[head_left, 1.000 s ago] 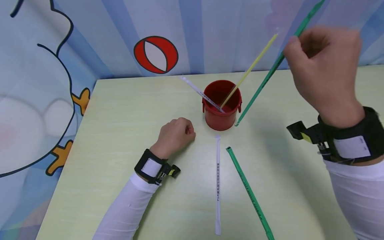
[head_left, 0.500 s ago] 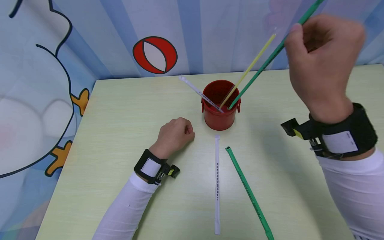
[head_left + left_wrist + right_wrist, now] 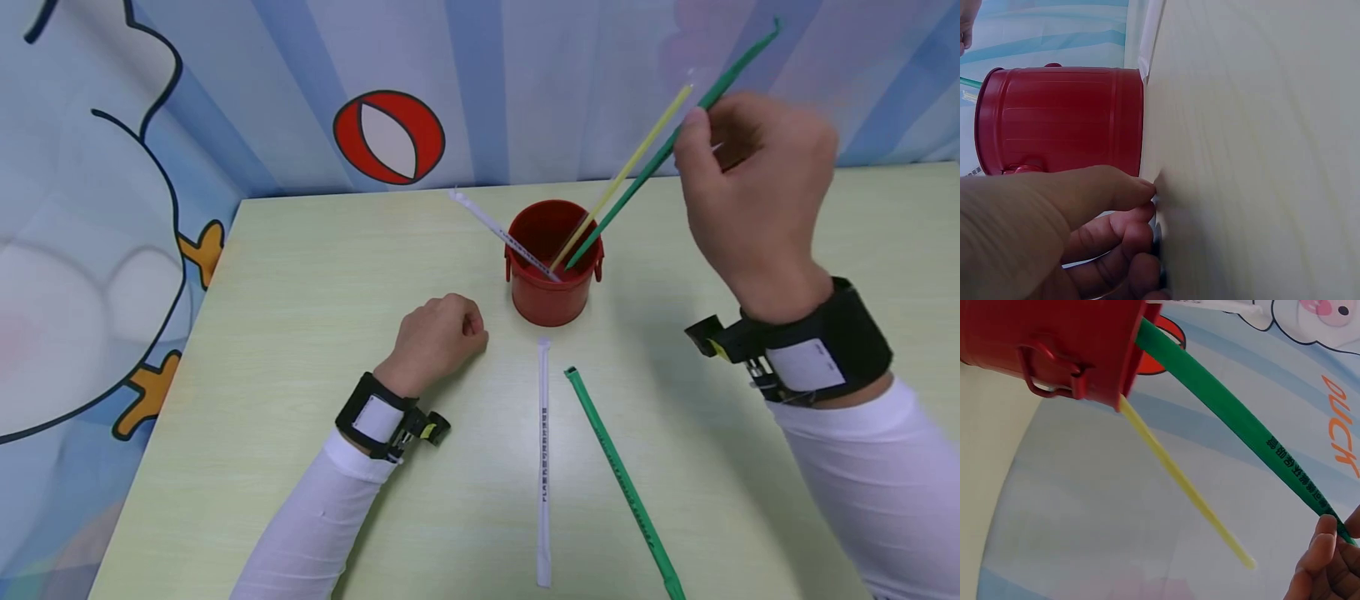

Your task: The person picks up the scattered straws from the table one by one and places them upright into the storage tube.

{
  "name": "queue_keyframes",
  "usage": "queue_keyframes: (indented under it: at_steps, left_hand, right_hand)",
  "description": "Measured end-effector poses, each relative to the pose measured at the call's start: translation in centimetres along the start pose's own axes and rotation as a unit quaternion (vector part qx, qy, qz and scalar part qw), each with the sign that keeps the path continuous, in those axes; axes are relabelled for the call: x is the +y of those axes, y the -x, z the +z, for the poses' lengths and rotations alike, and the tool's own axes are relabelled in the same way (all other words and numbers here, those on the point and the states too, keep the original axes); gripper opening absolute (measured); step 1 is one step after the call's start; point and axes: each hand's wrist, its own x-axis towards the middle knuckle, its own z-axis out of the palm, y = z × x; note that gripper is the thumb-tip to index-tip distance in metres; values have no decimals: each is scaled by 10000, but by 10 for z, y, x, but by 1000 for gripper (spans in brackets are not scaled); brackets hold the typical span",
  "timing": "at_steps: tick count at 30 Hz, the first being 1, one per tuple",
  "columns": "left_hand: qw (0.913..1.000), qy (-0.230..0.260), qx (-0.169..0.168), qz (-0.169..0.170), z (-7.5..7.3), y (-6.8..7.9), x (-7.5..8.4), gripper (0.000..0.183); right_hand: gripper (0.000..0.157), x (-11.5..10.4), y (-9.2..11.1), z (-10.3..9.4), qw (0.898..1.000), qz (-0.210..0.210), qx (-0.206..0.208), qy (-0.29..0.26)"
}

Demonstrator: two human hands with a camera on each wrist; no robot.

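My right hand [image 3: 757,200] pinches a green-wrapped straw [image 3: 1229,412] between thumb and fingers near its upper part. The straw slants down to the left, its lower end inside the red bucket [image 3: 551,300]. A yellow straw [image 3: 637,154] and a white-wrapped straw [image 3: 487,218] lean in the same bucket, the yellow one alongside the green. My left hand [image 3: 435,342] rests on the table in front and to the left of the bucket, fingers loosely curled with nothing in them. In the left wrist view its fingertips [image 3: 1138,194] are right at the tabletop, close to the bucket.
Another white-wrapped straw [image 3: 544,467] lies on the pale table [image 3: 300,275], in front of the bucket. To its right lies a second green-wrapped straw [image 3: 622,475], slanted. A printed curtain [image 3: 480,92] with cartoon figures stands behind the table and along its left side.
My right hand has brought the green straw from beside the bucket over its rim, and the straw's lower end is now inside. The hand has come lower and left. My left hand has stayed still.
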Motion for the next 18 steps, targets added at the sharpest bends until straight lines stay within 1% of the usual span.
queue_keyframes:
  at_steps: [3, 7, 10, 18]
  left_hand:
    - [10000, 0, -4, -5, 0, 0, 1, 12]
    - [10000, 2, -19, -11, 0, 0, 1, 13]
    - [10000, -5, -27, -13, 0, 0, 1, 13]
    - [10000, 3, -6, 9, 1, 0, 1, 13]
  right_hand:
    - [35, 1, 7, 4, 9998, 63, -161, 136]
    - [32, 3, 14, 10, 9977, 441, -430, 294]
    - [32, 4, 19, 14, 9945, 722, -663, 364]
    - [40, 6, 31, 20, 9913, 763, -994, 405]
